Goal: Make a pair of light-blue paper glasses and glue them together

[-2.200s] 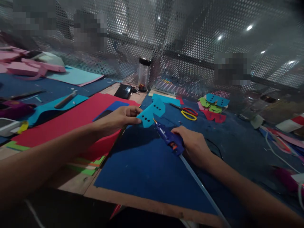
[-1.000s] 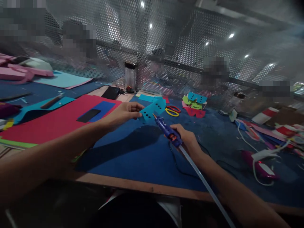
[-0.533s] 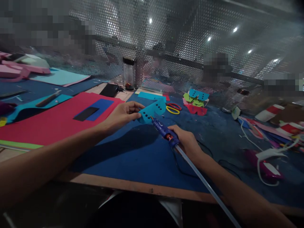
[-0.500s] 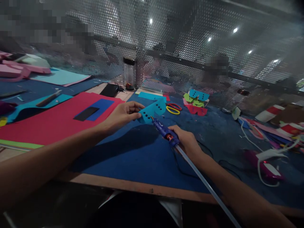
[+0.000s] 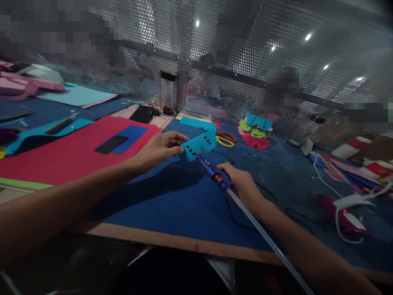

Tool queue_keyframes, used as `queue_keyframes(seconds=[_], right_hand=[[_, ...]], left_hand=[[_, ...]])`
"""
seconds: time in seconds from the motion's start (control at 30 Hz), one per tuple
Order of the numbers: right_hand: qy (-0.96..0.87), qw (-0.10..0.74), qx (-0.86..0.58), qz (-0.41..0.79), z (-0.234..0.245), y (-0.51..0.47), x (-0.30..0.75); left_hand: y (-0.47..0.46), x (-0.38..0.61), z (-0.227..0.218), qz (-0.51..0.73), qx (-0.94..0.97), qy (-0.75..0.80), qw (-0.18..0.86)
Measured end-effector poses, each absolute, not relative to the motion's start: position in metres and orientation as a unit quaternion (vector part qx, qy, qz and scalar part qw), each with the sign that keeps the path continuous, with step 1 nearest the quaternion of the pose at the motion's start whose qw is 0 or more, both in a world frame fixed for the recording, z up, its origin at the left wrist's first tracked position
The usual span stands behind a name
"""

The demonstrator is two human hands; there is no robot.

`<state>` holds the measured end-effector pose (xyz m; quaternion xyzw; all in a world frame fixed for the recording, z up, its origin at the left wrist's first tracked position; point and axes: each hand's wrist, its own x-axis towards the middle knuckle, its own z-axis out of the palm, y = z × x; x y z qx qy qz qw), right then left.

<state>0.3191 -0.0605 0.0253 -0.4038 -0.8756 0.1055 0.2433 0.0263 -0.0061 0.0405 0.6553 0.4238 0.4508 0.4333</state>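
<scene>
Between the thumb and fingers of my left hand (image 5: 164, 144) is a light-blue foam cutout (image 5: 198, 144) with small black pieces on it, held tilted above the blue table top. My right hand (image 5: 242, 182) is wrapped round a purple glue gun (image 5: 213, 170). A long clear glue stick (image 5: 260, 231) runs out of its back end. The gun's nozzle meets the cutout's near edge, though I cannot tell whether it touches. Just beyond the cutout lie scissors (image 5: 225, 140) with red and yellow handles.
Similar cutouts (image 5: 259, 122) in blue, green and red sit at the back. Red sheets (image 5: 70, 151) bearing blue and black pieces lie left. A jar (image 5: 168, 92) stands by the perforated metal screen (image 5: 233, 61). A magenta device (image 5: 344, 213) with a white cord lies right.
The view has shifted slightly. Both hands keep their grips, and the glue gun's nozzle stays at the near edge of the cutout.
</scene>
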Motion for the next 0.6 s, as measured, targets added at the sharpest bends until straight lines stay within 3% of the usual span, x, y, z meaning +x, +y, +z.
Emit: queue_keyframes(seconds=[0.6], right_hand=[[-0.877,0.218,-0.416,0.103,0.029,-0.0619,0.3189]], left_hand=[[-0.0071,0.0253,0.0411,0.442,0.662,0.424,0.432]])
